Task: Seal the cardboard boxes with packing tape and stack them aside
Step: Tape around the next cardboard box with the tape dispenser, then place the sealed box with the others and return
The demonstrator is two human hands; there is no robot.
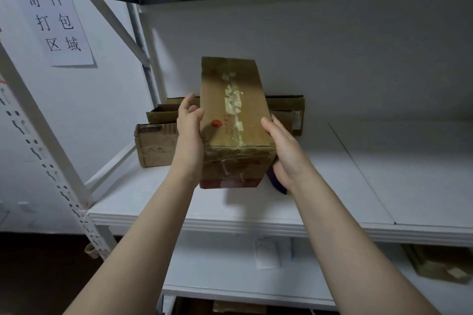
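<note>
A white metal rack (51,135) filled the view against a white wall. Its middle shelf (384,174) ran across at about chest height.

The box (222,100), long and brown, was off the shelf, held in the air over its front part with one short end toward the camera and the far end raised. Its shadow lay on the board beneath.

Behind it, at the back left of the shelf, sat worn cartons (156,146), some with their flaps loose, the held box hiding part of them. A paper sign (61,30) with printed characters hung on the wall at the left. On the tier below, at the far right, lay another carton (435,263).

The left hand (189,133) pressed its palm flat against the box's left side, fingers nearly straight and pointing up. The right hand (284,151) grasped the right side, its thumb along the top edge and its fingers curled under the near corner.

Clear tape (236,105) ran along the seam on top, over torn pale label scraps, and wrapped down the near end. A red dot (216,123) sat near the left thumb. Something purple (279,185) showed under the right hand; what it was, I could not tell.
</note>
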